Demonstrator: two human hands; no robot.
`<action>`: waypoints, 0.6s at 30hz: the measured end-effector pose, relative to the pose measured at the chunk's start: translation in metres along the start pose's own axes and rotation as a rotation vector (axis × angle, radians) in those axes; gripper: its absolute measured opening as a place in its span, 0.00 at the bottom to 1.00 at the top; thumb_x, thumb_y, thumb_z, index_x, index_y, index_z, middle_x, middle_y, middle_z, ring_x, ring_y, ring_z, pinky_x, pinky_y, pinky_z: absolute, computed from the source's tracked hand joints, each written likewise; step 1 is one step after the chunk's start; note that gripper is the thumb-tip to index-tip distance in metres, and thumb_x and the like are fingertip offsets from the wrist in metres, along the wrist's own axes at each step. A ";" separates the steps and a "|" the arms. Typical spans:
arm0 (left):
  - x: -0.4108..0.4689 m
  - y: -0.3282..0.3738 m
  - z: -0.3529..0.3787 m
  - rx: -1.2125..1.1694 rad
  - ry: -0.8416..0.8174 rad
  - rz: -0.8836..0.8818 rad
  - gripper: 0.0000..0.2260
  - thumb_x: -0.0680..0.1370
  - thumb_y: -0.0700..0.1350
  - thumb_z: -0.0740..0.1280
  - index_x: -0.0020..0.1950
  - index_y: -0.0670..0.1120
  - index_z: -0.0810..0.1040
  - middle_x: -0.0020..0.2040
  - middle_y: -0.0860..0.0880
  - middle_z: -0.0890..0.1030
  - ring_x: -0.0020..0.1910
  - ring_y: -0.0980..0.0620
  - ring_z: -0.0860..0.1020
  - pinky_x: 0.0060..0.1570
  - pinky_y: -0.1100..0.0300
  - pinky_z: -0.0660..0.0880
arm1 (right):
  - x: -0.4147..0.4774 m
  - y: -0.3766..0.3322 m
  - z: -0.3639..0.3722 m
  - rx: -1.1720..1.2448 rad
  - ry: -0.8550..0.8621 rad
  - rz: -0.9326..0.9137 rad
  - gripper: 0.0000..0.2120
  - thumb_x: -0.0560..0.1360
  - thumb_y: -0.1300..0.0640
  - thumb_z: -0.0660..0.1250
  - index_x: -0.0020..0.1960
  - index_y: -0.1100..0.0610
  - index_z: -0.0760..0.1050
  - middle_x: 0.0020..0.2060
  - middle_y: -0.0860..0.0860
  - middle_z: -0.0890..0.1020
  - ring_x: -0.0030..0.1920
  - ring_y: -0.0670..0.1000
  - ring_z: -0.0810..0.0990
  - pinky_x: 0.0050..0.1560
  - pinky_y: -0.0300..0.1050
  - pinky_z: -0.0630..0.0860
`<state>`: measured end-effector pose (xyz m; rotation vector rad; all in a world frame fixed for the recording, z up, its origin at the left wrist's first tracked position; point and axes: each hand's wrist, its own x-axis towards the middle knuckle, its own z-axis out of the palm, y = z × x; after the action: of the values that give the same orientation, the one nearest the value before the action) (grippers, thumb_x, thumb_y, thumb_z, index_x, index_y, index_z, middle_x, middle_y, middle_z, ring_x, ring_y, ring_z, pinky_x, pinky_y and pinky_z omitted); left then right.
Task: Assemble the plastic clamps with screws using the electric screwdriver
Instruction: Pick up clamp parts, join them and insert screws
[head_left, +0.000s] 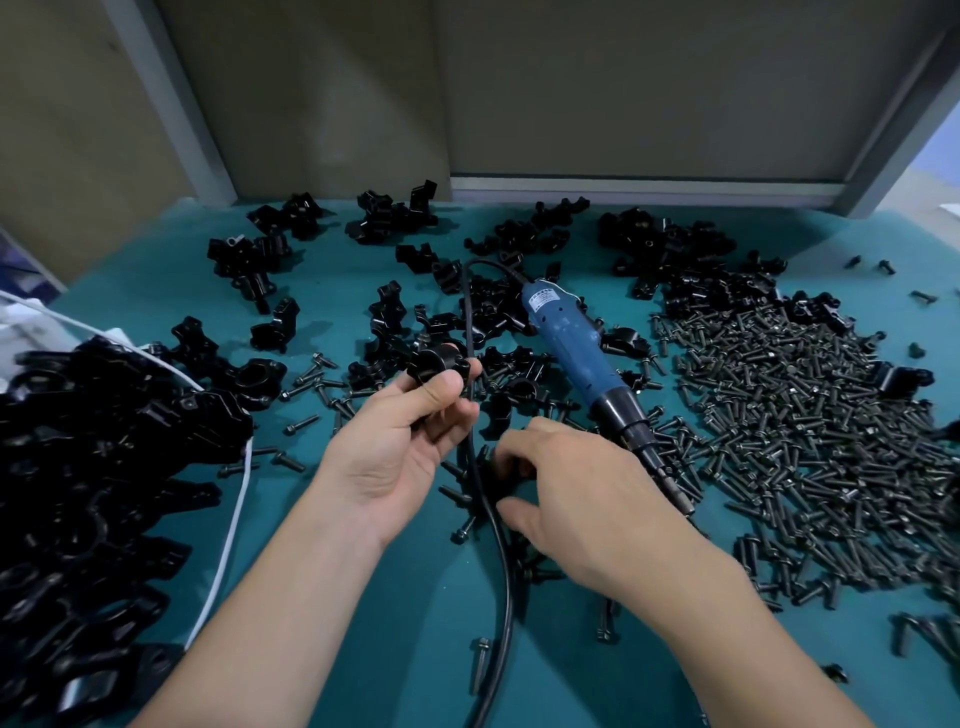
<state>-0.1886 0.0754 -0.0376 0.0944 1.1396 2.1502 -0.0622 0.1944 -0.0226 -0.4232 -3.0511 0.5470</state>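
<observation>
left hand (400, 447) raised over the teal table (156, 291), palm turned up. its fingers (441, 388) are curled round a black plastic clamp piece (435, 362), thumb pressed on the near side.

right hand (576, 499) low, just beside the black cord (488, 514), palm down. its fingers (511, 448) are bent over something dark on the table, thumb below. motion blur there; cannot tell whether they have hold of it.

electric screwdriver (582, 364) lies on the table, unheld, blue body, bit end pointing toward the near right, just past the right hand. its cord loops back from the far end and runs toward the viewer between the two hands.

big spread of dark screws (810, 426) on the right. heap of black clamps (104, 467) at near left, with a white cable (228, 540) along its edge. smaller clamp clusters (670, 249) scattered along the back, and loose screws lie around the hands.
</observation>
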 end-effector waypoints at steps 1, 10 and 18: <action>0.000 0.000 0.000 -0.003 -0.007 0.001 0.09 0.67 0.40 0.75 0.47 0.43 0.87 0.52 0.45 0.88 0.33 0.56 0.81 0.41 0.61 0.82 | -0.001 -0.002 0.000 -0.012 0.009 0.000 0.04 0.78 0.46 0.70 0.49 0.43 0.75 0.47 0.41 0.75 0.46 0.48 0.77 0.47 0.44 0.69; -0.002 0.002 0.006 0.021 0.079 0.022 0.08 0.65 0.39 0.75 0.44 0.43 0.84 0.36 0.50 0.83 0.25 0.59 0.72 0.39 0.64 0.81 | -0.001 -0.009 -0.001 -0.006 -0.024 -0.029 0.21 0.75 0.43 0.71 0.66 0.41 0.70 0.52 0.41 0.75 0.53 0.51 0.79 0.52 0.47 0.75; 0.001 -0.003 0.005 0.122 0.044 0.033 0.11 0.65 0.40 0.75 0.46 0.43 0.83 0.36 0.51 0.83 0.25 0.59 0.72 0.41 0.65 0.81 | 0.000 -0.025 0.005 -0.053 0.056 -0.034 0.13 0.79 0.44 0.65 0.49 0.47 0.62 0.40 0.44 0.66 0.40 0.52 0.65 0.45 0.48 0.59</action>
<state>-0.1860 0.0803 -0.0369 0.1217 1.3031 2.1200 -0.0692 0.1704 -0.0186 -0.3802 -3.0188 0.4465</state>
